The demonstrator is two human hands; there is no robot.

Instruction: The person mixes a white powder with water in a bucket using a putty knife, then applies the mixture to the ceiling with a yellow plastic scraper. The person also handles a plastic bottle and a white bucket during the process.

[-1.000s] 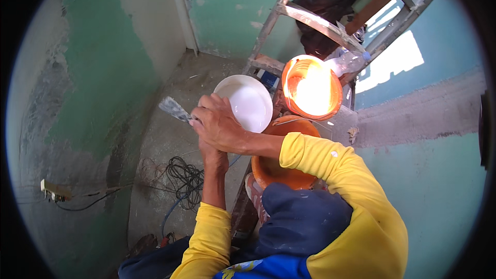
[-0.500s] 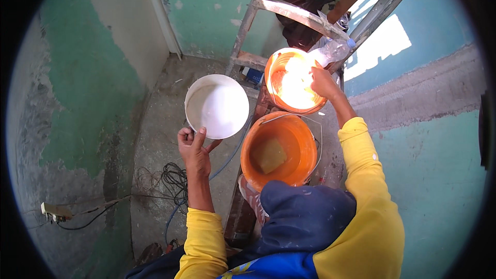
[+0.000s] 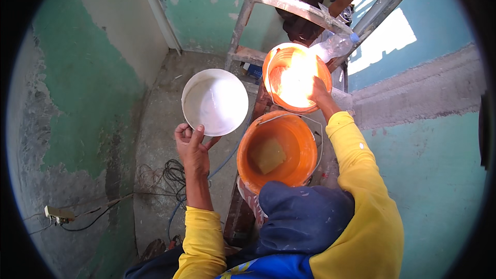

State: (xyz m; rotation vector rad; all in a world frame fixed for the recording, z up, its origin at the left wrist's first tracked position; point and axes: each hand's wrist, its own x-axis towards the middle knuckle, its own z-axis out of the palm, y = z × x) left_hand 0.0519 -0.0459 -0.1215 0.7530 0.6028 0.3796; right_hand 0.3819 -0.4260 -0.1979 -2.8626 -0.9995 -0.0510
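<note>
My left hand (image 3: 194,147) grips the near rim of a round white plastic tub (image 3: 214,102), thumb over the edge and fingers beneath. Inside the tub is a whitish coating, and its mouth faces up toward me. My right hand (image 3: 321,97) reaches over the near right rim into the far orange bucket (image 3: 272,80). Strong sunlight washes out that bucket's inside and my right fingertips, so I cannot tell what they touch. Closer to me stands a second orange bucket (image 3: 304,144) with a wire handle. A yellowish block like a sponge (image 3: 268,156) lies in its cloudy liquid.
A paint-stained ladder (image 3: 305,11) rises behind the buckets, with a black plastic bag (image 3: 297,0) past it. A clear plastic bottle (image 3: 333,47) lies beside the far bucket. Dark cable (image 3: 174,173) coils on the floor. An outlet box (image 3: 59,214) hangs at the left wall.
My right hand has moved nearer and lower along the far bucket's right side. The white tub has shifted slightly up and left, with my left hand still on it.
</note>
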